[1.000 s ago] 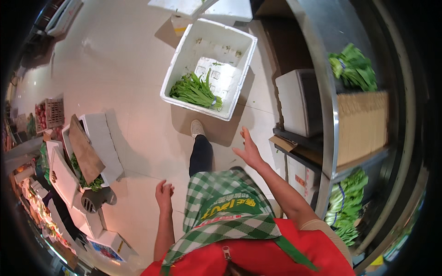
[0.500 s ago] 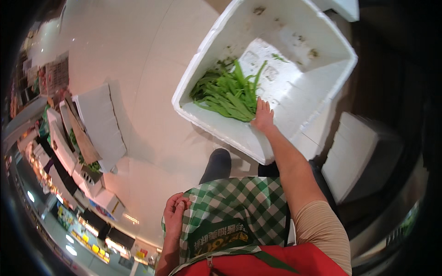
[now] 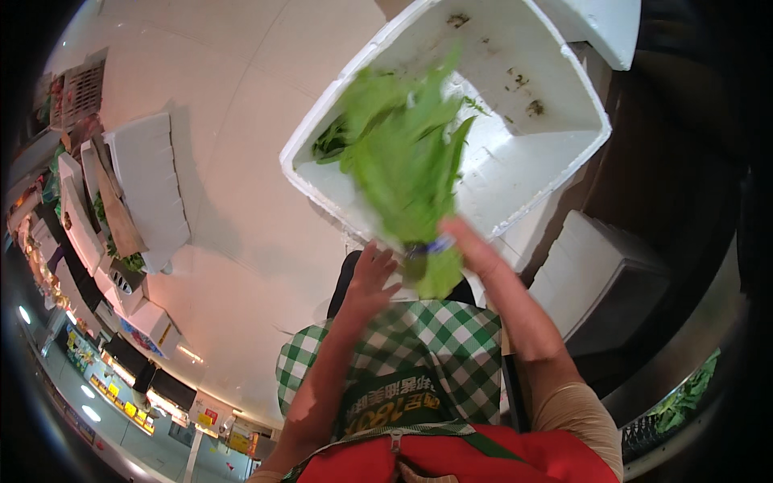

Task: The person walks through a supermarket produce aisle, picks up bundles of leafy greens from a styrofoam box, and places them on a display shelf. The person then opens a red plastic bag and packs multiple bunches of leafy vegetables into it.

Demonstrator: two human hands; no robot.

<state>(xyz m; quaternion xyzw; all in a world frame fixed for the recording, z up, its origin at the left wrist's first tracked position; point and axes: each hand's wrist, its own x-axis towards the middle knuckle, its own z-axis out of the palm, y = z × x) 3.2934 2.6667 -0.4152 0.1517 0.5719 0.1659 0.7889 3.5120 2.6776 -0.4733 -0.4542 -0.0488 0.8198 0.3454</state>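
Note:
A bundle of long leafy greens (image 3: 407, 173), blurred by motion, is held up over the near edge of a white foam box (image 3: 555, 137). My right hand (image 3: 469, 243) is closed on its stem end, beside a purple-blue band (image 3: 435, 245) wrapped round the stalks. Just left of the stems is my left hand (image 3: 372, 282), its fingers apart and holding nothing. Some darker leaves (image 3: 328, 141) show in the left corner of the box, and a small green sprig (image 3: 475, 105) lies farther in.
Another white foam box (image 3: 592, 270) stands at the right, and part of a further one (image 3: 604, 28) shows at the top right. On the left are a white foam panel (image 3: 149, 185) and a grey crate (image 3: 80, 92). Greens (image 3: 684, 394) appear at the lower right.
My right hand has lifted the greens from inside the box and drawn them toward me. My left hand has come up from beside the apron to near the stems, its fingers spreading.

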